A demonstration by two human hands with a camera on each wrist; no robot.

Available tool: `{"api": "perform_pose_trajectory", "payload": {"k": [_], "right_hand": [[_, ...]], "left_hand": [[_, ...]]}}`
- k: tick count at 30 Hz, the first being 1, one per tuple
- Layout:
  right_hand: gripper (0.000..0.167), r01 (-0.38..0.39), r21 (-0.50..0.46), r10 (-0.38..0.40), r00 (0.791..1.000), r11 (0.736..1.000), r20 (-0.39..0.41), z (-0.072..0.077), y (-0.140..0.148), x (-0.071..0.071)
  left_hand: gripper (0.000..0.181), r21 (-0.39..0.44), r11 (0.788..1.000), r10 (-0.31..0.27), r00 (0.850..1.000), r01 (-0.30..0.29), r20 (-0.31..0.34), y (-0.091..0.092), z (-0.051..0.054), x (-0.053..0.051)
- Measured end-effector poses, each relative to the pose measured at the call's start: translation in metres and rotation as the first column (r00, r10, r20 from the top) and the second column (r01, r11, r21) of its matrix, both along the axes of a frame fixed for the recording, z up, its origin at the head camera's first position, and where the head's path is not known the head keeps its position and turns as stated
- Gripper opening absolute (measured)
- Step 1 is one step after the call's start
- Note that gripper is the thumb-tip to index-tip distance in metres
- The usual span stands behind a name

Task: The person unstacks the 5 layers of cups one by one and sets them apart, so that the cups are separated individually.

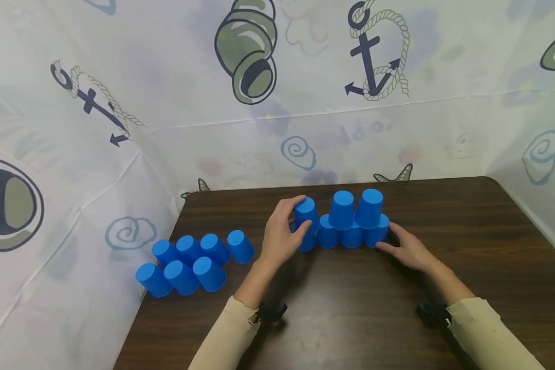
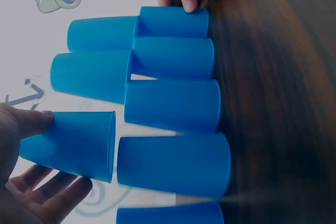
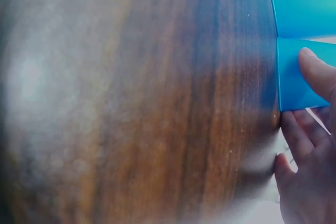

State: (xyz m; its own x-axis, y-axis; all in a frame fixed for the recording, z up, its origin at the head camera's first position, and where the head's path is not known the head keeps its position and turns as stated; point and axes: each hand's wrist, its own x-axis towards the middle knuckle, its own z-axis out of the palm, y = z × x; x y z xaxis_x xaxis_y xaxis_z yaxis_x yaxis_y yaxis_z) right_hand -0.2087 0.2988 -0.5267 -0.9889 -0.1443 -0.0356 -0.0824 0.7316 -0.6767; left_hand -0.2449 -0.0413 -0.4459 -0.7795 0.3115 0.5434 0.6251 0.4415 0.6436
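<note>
Upside-down blue plastic cups form a two-level row at the back of the table. My left hand point(image 1: 281, 234) grips a blue cup point(image 2: 79, 142) between thumb and fingers. In the left wrist view a narrow gap separates that cup from the bottom row point(image 2: 173, 162). To its right, two upper cups point(image 1: 341, 209) stand side by side on the bottom ones. My right hand point(image 1: 410, 249) holds the rightmost bottom cup point(image 1: 376, 234), its thumb on the front and its fingers at the right side. The left hand hides part of the row's left end.
Several more upside-down blue cups point(image 1: 183, 277) stand in a group at the table's left. One cup point(image 1: 240, 247) sits slightly apart on the group's right. The dark wooden table point(image 1: 351, 318) meets a patterned cloth backdrop point(image 1: 240, 144) behind and at the left.
</note>
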Motion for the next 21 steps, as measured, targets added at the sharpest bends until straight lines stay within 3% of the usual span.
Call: {"api": "perform_pose_trajectory", "payload": {"k": [6, 12, 16, 21], "right_hand": [[0.076, 0.002, 0.002, -0.002, 1.0, 1.0, -0.006, 0.0, -0.001, 0.0], [0.076, 0.0, 0.0, 0.0, 1.0, 1.0, -0.009, 0.0, -0.002, 0.0], [0.077, 0.004, 0.005, -0.004, 1.0, 1.0, -0.002, 0.0, -0.003, 0.0], [0.08, 0.013, 0.008, -0.013, 1.0, 1.0, 0.015, 0.0, -0.004, 0.0]], "left_hand": [[0.056, 0.042, 0.999, 0.02, 1.0, -0.02, 0.009, -0.041, 0.001, 0.029], [0.058, 0.057, 0.99, 0.13, 0.991, -0.131, 0.01, -0.093, -0.005, 0.065], [0.061, 0.002, 0.971, 0.241, 0.97, -0.241, 0.027, -0.123, -0.015, 0.085], [0.063, -0.09, 0.928, 0.365, 0.931, -0.361, 0.026, -0.146, -0.031, 0.097]]}}
